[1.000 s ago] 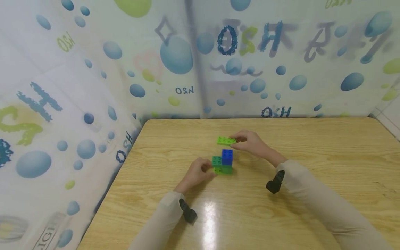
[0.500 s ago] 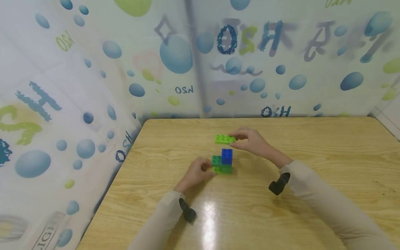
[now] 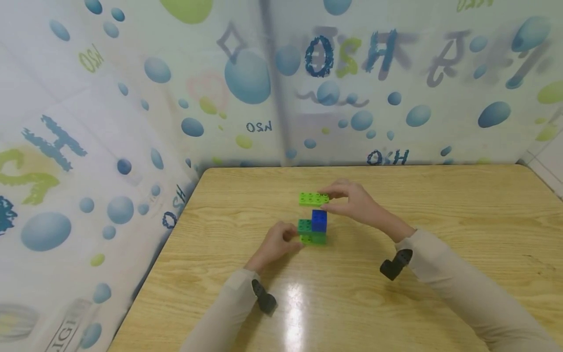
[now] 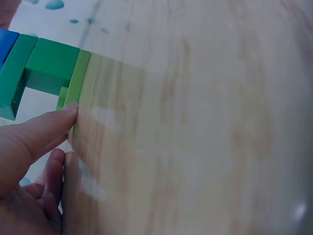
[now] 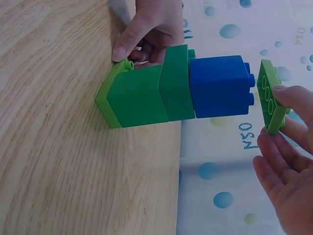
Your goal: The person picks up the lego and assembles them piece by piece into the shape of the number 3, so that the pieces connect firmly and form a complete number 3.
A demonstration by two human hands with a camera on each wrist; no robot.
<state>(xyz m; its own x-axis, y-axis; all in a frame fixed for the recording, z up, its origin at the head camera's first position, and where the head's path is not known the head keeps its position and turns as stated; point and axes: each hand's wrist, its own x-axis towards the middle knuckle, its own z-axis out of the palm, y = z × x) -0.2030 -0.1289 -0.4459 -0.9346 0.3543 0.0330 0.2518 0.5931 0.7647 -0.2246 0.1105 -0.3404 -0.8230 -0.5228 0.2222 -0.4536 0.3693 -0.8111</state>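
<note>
A small tower of toy building bricks stands on the table. Its bottom is a flat lime-green brick [image 5: 108,112], with a green block [image 5: 137,98] on one end. A thinner green brick [image 5: 175,83] lies across that, overhanging toward the left hand, and a blue block [image 5: 220,87] tops it. My left hand [image 3: 276,243] pinches the end of the bottom brick, thumb on its edge. Just above the blue block, in the right wrist view, my right hand [image 3: 354,201] holds another flat lime-green brick [image 3: 312,199] by one end, its hollow underside facing the blue studs.
The wooden table [image 3: 211,210] extends widely around the tower. Behind it hangs a white curtain [image 3: 308,117] with blue and green bubble prints, which continues along the left side. Each wrist wears a black camera [image 3: 265,298] on a strap over a light sleeve.
My right hand has shifted a little left with the flat lime-green brick, rising slightly and then coming lower. The left hand and the tower stay in place.
</note>
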